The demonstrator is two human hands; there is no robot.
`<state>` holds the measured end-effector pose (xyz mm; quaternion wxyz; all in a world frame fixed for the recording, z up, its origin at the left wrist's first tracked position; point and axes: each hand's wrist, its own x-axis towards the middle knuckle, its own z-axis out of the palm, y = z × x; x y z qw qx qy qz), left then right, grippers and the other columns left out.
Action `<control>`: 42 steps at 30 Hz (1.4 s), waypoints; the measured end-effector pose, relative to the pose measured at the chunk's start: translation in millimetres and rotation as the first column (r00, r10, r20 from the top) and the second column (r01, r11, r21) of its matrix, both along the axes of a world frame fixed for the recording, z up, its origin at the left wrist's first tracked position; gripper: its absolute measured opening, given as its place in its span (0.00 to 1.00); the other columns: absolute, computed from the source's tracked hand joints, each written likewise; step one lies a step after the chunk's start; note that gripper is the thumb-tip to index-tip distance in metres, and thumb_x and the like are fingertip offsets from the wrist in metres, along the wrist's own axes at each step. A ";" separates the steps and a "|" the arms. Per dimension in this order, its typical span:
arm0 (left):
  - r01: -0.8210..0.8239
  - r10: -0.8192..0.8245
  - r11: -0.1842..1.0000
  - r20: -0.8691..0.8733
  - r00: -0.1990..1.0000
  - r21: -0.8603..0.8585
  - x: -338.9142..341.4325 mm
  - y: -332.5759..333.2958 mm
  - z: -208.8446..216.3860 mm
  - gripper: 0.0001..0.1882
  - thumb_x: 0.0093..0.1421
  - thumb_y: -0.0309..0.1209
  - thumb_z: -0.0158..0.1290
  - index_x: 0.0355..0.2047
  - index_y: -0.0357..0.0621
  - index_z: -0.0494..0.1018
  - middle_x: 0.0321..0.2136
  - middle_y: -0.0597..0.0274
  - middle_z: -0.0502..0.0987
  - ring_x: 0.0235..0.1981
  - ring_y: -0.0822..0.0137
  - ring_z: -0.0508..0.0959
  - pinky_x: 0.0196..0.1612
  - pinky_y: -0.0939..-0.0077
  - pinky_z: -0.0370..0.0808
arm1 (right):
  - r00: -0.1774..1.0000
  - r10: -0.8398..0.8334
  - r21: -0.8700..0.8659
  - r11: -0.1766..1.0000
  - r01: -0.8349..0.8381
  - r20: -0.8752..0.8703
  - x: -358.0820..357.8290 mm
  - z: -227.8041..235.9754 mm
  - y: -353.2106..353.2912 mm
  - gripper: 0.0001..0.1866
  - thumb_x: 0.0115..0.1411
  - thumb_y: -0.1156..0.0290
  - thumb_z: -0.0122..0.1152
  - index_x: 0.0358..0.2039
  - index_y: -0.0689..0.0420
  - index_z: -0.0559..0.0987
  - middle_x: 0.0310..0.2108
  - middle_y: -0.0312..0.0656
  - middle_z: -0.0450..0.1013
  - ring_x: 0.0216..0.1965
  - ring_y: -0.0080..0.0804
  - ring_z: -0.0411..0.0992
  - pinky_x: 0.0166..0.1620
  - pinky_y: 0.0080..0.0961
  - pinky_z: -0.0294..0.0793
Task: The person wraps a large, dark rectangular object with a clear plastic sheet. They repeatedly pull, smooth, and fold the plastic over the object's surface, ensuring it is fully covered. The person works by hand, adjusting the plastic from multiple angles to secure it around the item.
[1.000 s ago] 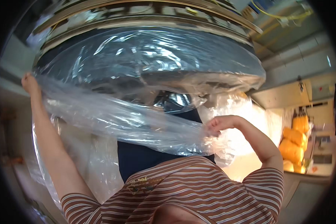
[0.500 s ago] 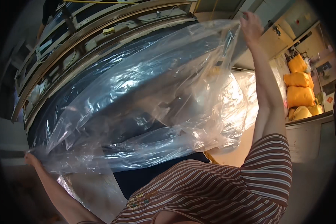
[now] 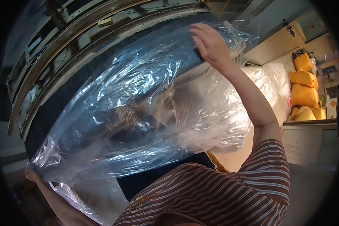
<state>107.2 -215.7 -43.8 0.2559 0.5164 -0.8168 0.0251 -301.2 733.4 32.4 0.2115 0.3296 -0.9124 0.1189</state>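
1. Since the earlier frame, our right hand has moved inward, over the clear film; our left hand remains at the left end.
2. Left grip: closed on the film's gathered edge. Right grip: open, fingers extended and nothing pinched; we cannot confirm contact with the film.
3. Function: we judge that the left grip anchors one end, keeping the film from sliding while the free right hand guides the far part.
4. Film location: spread between our hands, across the dark table, wrinkled, its near edge beside our striped shirt.
5. Surface: we see the table uncovered along the film's far-left margin, bordered by long rails.
6. Room: orange sacks stand stacked at right, near a pale panel.
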 end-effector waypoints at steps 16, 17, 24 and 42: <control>0.235 0.181 0.863 -0.708 0.683 0.448 176.3 82.3 149.7 0.19 0.62 0.39 0.50 0.47 0.38 0.72 0.35 0.63 0.76 0.32 0.70 0.75 0.31 0.82 0.71 | 0.996 0.084 -0.046 0.995 -0.085 -0.016 27.6 -12.8 -43.3 0.14 0.56 0.66 0.56 0.41 0.58 0.74 0.41 0.43 0.71 0.39 0.39 0.68 0.39 0.30 0.69; 0.330 0.082 0.824 -0.673 0.735 0.461 228.8 71.5 186.4 0.19 0.62 0.40 0.50 0.47 0.40 0.72 0.34 0.66 0.75 0.31 0.74 0.73 0.29 0.85 0.69 | 0.993 0.117 -0.094 0.989 -0.118 -0.010 17.8 -19.6 -45.9 0.12 0.56 0.67 0.57 0.39 0.57 0.75 0.39 0.44 0.71 0.38 0.39 0.68 0.37 0.29 0.69; 0.497 0.007 0.746 -0.752 0.659 0.443 296.8 103.9 150.9 0.15 0.63 0.36 0.51 0.47 0.42 0.71 0.33 0.68 0.73 0.33 0.80 0.71 0.29 0.89 0.66 | 0.805 0.377 -0.379 0.902 -0.207 0.457 -40.7 -20.9 -23.7 0.06 0.53 0.70 0.60 0.29 0.56 0.75 0.27 0.33 0.60 0.32 0.23 0.62 0.38 0.20 0.63; 0.348 -0.219 0.938 -0.784 0.581 -0.005 -143.4 140.4 16.6 0.13 0.54 0.33 0.54 0.35 0.38 0.77 0.31 0.58 0.79 0.33 0.69 0.78 0.40 0.76 0.72 | 0.981 -0.165 -0.620 0.760 0.195 0.107 -228.4 -80.0 72.9 0.15 0.60 0.63 0.55 0.38 0.64 0.75 0.36 0.43 0.73 0.38 0.30 0.70 0.46 0.25 0.67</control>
